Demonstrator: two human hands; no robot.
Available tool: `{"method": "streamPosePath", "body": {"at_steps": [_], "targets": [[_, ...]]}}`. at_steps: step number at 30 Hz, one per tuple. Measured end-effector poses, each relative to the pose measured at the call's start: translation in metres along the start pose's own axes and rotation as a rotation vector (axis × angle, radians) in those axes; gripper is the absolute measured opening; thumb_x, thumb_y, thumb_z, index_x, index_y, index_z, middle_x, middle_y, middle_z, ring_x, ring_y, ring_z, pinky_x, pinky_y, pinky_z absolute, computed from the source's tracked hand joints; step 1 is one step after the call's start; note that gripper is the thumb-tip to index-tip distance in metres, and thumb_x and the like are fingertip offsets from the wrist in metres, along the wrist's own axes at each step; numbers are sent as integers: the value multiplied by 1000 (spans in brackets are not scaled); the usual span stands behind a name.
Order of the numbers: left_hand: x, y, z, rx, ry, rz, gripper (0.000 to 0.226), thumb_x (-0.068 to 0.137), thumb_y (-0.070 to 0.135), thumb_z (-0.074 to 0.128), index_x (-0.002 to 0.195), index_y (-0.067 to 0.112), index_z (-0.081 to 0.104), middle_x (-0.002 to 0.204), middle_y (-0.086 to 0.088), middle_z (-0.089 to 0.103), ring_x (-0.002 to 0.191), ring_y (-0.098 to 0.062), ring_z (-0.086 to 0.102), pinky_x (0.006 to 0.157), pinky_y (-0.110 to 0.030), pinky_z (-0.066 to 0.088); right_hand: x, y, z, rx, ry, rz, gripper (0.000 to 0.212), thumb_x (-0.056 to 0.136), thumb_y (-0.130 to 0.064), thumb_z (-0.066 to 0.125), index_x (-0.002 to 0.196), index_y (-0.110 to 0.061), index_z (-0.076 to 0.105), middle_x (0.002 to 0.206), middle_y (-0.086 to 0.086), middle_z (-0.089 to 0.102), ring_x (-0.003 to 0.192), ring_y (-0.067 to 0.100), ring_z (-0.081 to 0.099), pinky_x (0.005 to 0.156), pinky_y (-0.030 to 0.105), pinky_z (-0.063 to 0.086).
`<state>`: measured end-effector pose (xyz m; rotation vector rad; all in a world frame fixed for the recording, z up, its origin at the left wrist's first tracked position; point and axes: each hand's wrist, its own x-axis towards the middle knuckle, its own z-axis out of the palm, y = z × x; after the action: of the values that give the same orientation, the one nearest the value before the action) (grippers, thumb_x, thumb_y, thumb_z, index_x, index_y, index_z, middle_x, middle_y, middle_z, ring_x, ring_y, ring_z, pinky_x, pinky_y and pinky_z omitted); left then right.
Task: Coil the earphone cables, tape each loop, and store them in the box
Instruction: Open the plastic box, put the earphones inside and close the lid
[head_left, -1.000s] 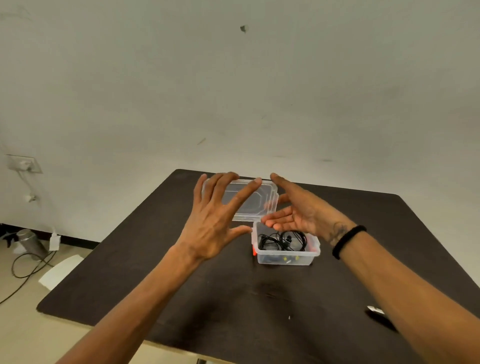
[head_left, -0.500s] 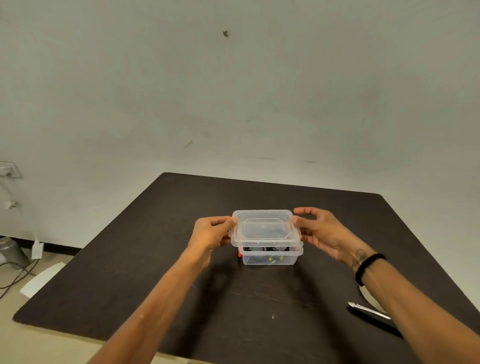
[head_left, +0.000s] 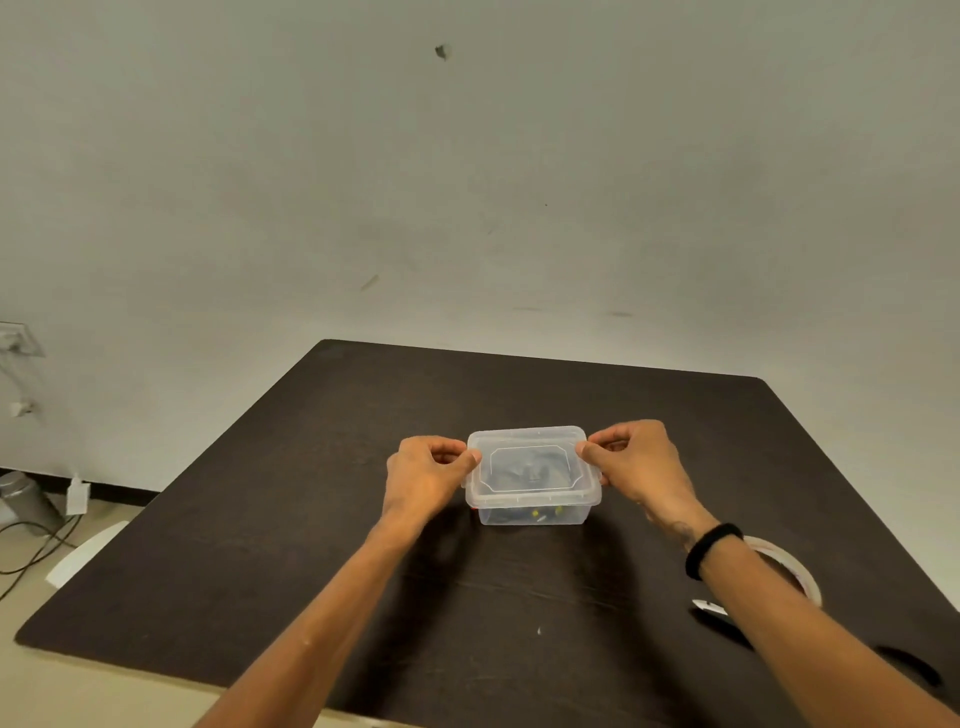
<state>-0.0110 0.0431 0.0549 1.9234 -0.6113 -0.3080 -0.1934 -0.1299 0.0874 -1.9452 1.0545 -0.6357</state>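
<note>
**Inspector:** Box (head_left: 534, 506) of clear plastic stood near the middle of the worktop (head_left: 322, 545), its lid (head_left: 530, 464) seated on top. Through the lid and walls, dark earphone cables (head_left: 530, 470) showed dimly, with small yellow bits at the front wall.

**Clerk:** And the hands?

**Inspector:** Left hand (head_left: 423, 475) was clamped on the lid's left edge, thumb on top and fingers curled under the rim. Right hand (head_left: 636, 465) gripped the right edge the same way. A black band (head_left: 710, 548) circled the right wrist.

**Clerk:** Anything else on the surface?

**Inspector:** Worktop was dark brown with rounded corners. A roll of pale tape (head_left: 795, 569) lay at the right, partly hidden by the right forearm, well apart from the box. Just beside it lay a dark tool with a pale tip (head_left: 714, 609); I could not tell what kind.

**Clerk:** The room?

**Inspector:** Plain grey wall (head_left: 467, 182), scuffed, with one dark mark high up. At far left, a wall socket (head_left: 15, 338), loose leads (head_left: 36, 545) on the floor and a grey canister (head_left: 26, 499).
</note>
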Motion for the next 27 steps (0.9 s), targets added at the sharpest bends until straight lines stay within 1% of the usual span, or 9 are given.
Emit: {"method": "streamPosePath", "body": {"at_steps": [4,8,10,12,13,16,20,23,27], "targets": [[-3,0,4,-1,3,-2,23,89,35,81,106,19,80,95,8,77,87,-3,72,71,-14,55,2,0,4,-97,11,-29,10,96,-24,75,102,-16,77,93,-4,73,79,6,68,55,15,48],[-1,0,8,-5,-17,-35,24,89,37,80,107,22,77,98,8,75,89,-4,70,67,-12,52,7,7,8,-136,26,-22,11,96,-21,75,104,-15,79,99,0,75,83,6,67,61,16,49],[2,-2,9,-62,-54,-97,27,89,38,81,109,22,74,102,5,76,94,-10,72,76,-24,61,9,11,7,-104,15,-2,10,95,-24,75,101,-17,78,98,-2,74,85,7,67,64,20,53],[5,-6,9,-206,-145,-217,34,88,37,81,113,17,72,108,-3,77,97,-19,76,86,-39,64,12,18,6,7,-52,82,12,96,-26,75,99,-15,78,96,1,76,86,15,74,72,35,64],[6,-7,8,-289,-201,-281,36,88,35,82,115,13,72,109,-8,78,98,-22,77,88,-42,64,14,20,5,95,-114,159,17,97,-28,74,101,-11,77,96,5,78,87,21,77,77,42,66],[8,-3,0,-454,-292,-438,38,86,26,85,113,4,72,106,-14,79,99,-26,77,89,-42,64,14,19,-3,264,-274,358,32,99,-31,71,107,0,72,101,15,79,92,29,79,79,45,66],[14,8,-5,-499,-326,-545,37,81,16,88,109,-3,72,107,-19,77,104,-29,75,95,-42,61,14,18,-11,356,-340,463,40,93,-34,78,110,1,72,104,17,78,95,31,77,81,46,65],[14,13,-6,-466,-311,-551,36,78,13,89,106,-4,72,103,-19,77,98,-28,74,92,-39,61,10,19,-13,343,-317,478,40,87,-39,83,103,-3,74,93,11,78,85,24,75,81,43,65],[12,9,-2,-314,-140,-401,37,68,20,97,94,-1,79,87,-15,80,80,-27,79,80,-43,65,8,19,-5,233,-113,337,33,86,-37,85,91,-5,78,84,10,80,74,20,76,74,40,67]]}}
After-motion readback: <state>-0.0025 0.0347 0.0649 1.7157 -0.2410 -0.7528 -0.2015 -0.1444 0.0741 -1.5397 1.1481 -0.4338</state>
